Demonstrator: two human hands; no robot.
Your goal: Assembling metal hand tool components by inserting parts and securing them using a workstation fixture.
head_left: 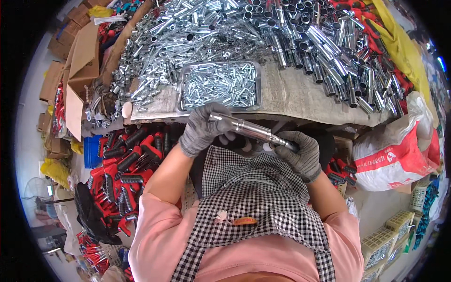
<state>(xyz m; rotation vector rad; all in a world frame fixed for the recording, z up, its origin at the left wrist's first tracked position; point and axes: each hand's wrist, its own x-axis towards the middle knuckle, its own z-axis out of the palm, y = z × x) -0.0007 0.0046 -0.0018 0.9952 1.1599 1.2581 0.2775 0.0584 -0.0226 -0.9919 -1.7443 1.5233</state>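
A shiny chrome metal tube [254, 131] slants across in front of my apron, its left end higher than its right. My left hand [205, 129], in a grey knit glove, is closed round the left part of it. On the right end, where the piece narrows to a ringed, darker section, my gloved right hand [300, 155] is closed too; the very tip is partly hidden by the fingers. Just beyond my left hand, at the bench's near edge, a clear plastic tray [259, 84] holds many small silver pin-like metal pieces.
Loose chrome tubes [324, 47] and small metal fittings [159, 47] are heaped across the bench [282, 94]. Red-and-black handles [123, 164] pile up at my left, below open cardboard boxes [84, 61]. A red-and-white sack [390, 157] stands at the right.
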